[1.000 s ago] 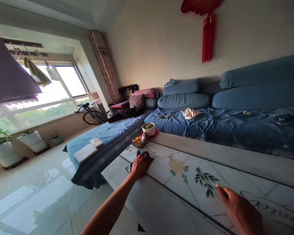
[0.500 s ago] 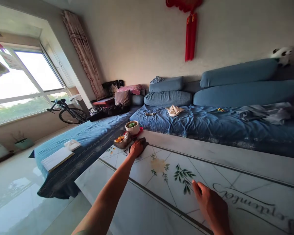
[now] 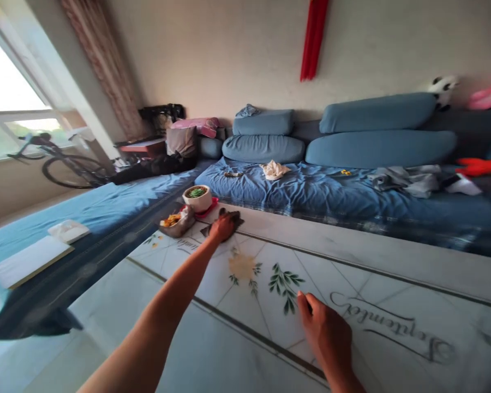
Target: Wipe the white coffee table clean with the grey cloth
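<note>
At the far end of the marble-patterned table (image 3: 172, 308), my left hand (image 3: 223, 226) is closed on a dark rag (image 3: 238, 220) that lies against the tabletop. Part of the rag is hidden under the fingers. Just left of it stand a see-through bowl (image 3: 184, 225) with orange scraps in it and a white pot (image 3: 197, 200) with a green succulent on a red saucer. Nearer to me, my right hand (image 3: 326, 330) is curled into a loose fist over the table, beside the printed green leaves (image 3: 285, 286). Nothing shows in its fingers.
A blue-covered sofa (image 3: 245, 185) runs along the table's far side, with a crumpled cream cloth (image 3: 274, 170) and grey clothing (image 3: 409, 180) on it. On the left section lie a white box (image 3: 31, 261) and a tissue pack (image 3: 69, 231). A bicycle (image 3: 71, 166) stands behind.
My left hand and the rag have moved right, away from the bowl and toward the table's sofa-side edge. The view has turned to the right. My right hand stays curled near the leaf print.
</note>
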Demonstrator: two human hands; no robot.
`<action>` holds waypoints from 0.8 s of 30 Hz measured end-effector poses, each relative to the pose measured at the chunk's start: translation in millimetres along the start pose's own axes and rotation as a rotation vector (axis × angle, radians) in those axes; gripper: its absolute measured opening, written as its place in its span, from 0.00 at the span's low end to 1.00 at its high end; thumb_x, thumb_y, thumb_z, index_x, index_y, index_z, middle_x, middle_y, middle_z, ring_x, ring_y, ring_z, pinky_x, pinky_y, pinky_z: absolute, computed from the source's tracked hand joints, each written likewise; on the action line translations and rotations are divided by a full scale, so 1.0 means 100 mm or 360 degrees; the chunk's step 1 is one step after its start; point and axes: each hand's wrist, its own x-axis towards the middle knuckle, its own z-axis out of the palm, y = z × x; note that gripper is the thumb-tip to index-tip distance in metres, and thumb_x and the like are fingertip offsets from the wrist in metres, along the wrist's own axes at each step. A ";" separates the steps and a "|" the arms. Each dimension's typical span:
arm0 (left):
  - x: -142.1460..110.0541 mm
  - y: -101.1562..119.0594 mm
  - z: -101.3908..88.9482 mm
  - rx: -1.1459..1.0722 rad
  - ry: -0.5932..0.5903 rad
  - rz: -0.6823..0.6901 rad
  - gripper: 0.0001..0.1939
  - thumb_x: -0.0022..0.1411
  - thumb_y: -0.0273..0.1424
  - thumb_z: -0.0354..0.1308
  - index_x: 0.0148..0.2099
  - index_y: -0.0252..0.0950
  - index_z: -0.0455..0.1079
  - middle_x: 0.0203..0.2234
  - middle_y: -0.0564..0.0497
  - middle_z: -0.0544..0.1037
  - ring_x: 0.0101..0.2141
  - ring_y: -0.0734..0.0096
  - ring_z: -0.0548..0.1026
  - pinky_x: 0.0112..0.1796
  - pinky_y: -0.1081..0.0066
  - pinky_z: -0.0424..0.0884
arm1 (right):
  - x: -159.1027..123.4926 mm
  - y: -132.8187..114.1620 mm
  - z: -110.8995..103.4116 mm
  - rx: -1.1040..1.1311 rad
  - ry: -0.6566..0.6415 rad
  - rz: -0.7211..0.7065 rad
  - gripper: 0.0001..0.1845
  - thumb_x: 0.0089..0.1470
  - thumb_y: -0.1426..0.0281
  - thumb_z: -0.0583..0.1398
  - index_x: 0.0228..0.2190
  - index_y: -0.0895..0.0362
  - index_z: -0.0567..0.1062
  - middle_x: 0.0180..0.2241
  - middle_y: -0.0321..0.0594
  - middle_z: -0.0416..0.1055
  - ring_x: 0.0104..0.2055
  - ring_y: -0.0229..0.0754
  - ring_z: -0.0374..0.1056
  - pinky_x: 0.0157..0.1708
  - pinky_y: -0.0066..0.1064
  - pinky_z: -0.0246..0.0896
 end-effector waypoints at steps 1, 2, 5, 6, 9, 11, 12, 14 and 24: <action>0.18 0.03 -0.02 0.0014 0.0013 -0.0055 0.27 0.84 0.35 0.49 0.78 0.41 0.72 0.75 0.41 0.76 0.72 0.50 0.73 0.75 0.47 0.70 | -0.01 0.00 0.03 -0.0003 0.0042 -0.0031 0.28 0.80 0.56 0.54 0.30 0.51 0.82 0.26 0.43 0.82 0.27 0.44 0.76 0.30 0.33 0.46; 0.35 0.10 -0.02 0.0028 0.0021 -0.0097 0.27 0.84 0.36 0.49 0.77 0.39 0.72 0.73 0.38 0.77 0.71 0.47 0.74 0.74 0.43 0.71 | -0.02 0.00 0.06 -0.0003 0.0080 -0.0057 0.28 0.80 0.57 0.54 0.30 0.51 0.82 0.26 0.42 0.81 0.26 0.43 0.75 0.30 0.33 0.46; 0.71 0.55 0.11 0.0045 0.0008 -0.0057 0.26 0.84 0.39 0.50 0.73 0.32 0.76 0.69 0.30 0.79 0.69 0.41 0.74 0.72 0.39 0.70 | -0.03 -0.02 0.14 -0.0003 0.0160 -0.0073 0.28 0.81 0.59 0.54 0.30 0.51 0.83 0.25 0.40 0.81 0.25 0.41 0.75 0.29 0.33 0.44; 0.75 0.79 0.20 0.0037 -0.0009 0.0015 0.26 0.84 0.40 0.51 0.70 0.31 0.78 0.68 0.30 0.79 0.69 0.42 0.74 0.73 0.41 0.69 | -0.03 -0.03 0.16 -0.0005 0.0178 -0.0067 0.29 0.81 0.59 0.53 0.30 0.51 0.83 0.25 0.40 0.81 0.24 0.41 0.75 0.29 0.33 0.44; 0.65 1.65 0.56 -0.0028 -0.0081 0.0304 0.23 0.83 0.41 0.54 0.67 0.35 0.81 0.66 0.34 0.82 0.69 0.46 0.75 0.73 0.47 0.70 | -0.04 -0.02 0.16 0.0003 0.0156 -0.0062 0.30 0.81 0.57 0.52 0.30 0.51 0.83 0.26 0.40 0.81 0.25 0.41 0.75 0.29 0.34 0.45; 0.43 2.23 0.79 -0.0086 -0.0131 0.0495 0.22 0.81 0.39 0.56 0.68 0.38 0.81 0.66 0.38 0.82 0.69 0.50 0.75 0.74 0.52 0.71 | -0.03 -0.01 0.13 0.0029 0.0094 -0.0037 0.30 0.81 0.56 0.51 0.30 0.51 0.82 0.26 0.42 0.81 0.26 0.42 0.75 0.30 0.34 0.45; 0.29 2.48 0.88 -0.0113 -0.0152 0.0584 0.23 0.81 0.38 0.57 0.69 0.38 0.80 0.68 0.39 0.81 0.69 0.52 0.75 0.74 0.54 0.71 | -0.02 0.00 0.11 0.0057 0.0071 -0.0014 0.31 0.81 0.56 0.50 0.30 0.51 0.82 0.26 0.42 0.81 0.26 0.43 0.75 0.30 0.35 0.46; -0.05 2.85 0.97 -0.0157 -0.0189 0.0741 0.24 0.79 0.35 0.57 0.72 0.37 0.77 0.72 0.41 0.78 0.71 0.53 0.74 0.75 0.56 0.70 | 0.00 0.01 0.06 0.0185 0.0078 0.0052 0.32 0.80 0.53 0.48 0.30 0.51 0.81 0.26 0.44 0.81 0.27 0.44 0.74 0.31 0.35 0.47; -2.36 2.23 0.39 -0.0215 -0.0306 0.1073 0.32 0.76 0.33 0.60 0.78 0.33 0.72 0.78 0.41 0.72 0.76 0.50 0.72 0.78 0.52 0.71 | 0.18 0.14 -0.30 0.1681 0.0515 0.0550 0.45 0.55 0.20 0.55 0.17 0.47 0.62 0.15 0.38 0.61 0.20 0.40 0.57 0.22 0.34 0.51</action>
